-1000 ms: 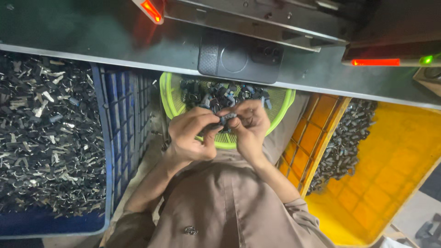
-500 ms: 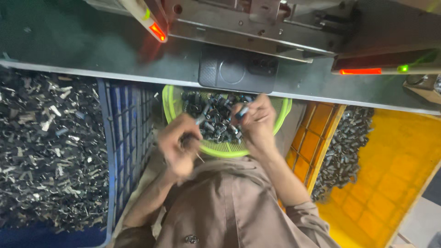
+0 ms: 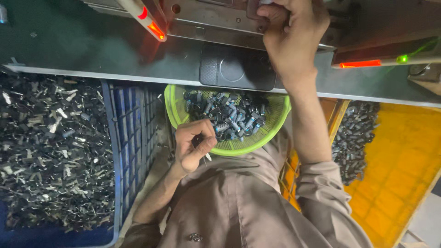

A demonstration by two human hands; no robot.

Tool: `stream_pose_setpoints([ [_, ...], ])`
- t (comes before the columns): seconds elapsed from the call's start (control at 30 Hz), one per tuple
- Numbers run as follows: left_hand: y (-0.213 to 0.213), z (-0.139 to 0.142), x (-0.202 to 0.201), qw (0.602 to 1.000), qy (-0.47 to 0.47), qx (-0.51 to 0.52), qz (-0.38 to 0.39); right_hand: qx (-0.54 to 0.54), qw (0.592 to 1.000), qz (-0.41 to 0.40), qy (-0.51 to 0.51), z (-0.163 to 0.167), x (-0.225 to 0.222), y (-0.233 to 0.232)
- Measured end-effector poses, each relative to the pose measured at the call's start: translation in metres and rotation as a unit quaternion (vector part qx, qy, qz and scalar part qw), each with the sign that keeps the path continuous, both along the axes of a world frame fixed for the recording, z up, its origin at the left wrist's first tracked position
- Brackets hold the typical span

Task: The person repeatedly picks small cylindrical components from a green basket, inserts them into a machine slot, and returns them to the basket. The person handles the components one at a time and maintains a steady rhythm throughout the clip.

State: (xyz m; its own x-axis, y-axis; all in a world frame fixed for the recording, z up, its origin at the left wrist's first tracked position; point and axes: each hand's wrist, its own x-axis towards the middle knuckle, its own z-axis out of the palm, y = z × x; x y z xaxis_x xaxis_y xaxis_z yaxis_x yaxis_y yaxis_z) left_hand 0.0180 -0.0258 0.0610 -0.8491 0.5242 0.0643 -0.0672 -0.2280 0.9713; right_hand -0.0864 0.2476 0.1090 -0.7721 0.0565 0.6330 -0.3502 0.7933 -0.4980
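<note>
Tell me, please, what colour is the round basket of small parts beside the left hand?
The basket is bright lime green, clearest in the head view.

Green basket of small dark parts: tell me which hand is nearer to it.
Left. The left hand is curled at the rim of the green basket, beside the small dark parts. The right hand is raised to the machine beyond the basket.

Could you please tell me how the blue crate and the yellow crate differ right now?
The blue crate sits at the person's left, the yellow crate at the right. The blue crate is heaped almost across with dark parts; the yellow crate holds only a narrow pile along its near side, with much bare floor. The blue crate's wall is slotted; the yellow crate's floor looks solid. Both sit below the metal bench edge.
</note>
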Motion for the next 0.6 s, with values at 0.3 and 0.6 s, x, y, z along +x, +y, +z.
stream_pose_setpoints([
  [0.3,-0.004,0.001,-0.009,0.997,0.057,0.044,0.037,-0.104,0.985,0.139,0.014,0.029,0.080,-0.052],
  [0.6,0.003,0.010,-0.005,0.993,0.068,-0.051,0.086,-0.327,0.932,0.035,-0.155,-0.059,0.162,-0.116],
])
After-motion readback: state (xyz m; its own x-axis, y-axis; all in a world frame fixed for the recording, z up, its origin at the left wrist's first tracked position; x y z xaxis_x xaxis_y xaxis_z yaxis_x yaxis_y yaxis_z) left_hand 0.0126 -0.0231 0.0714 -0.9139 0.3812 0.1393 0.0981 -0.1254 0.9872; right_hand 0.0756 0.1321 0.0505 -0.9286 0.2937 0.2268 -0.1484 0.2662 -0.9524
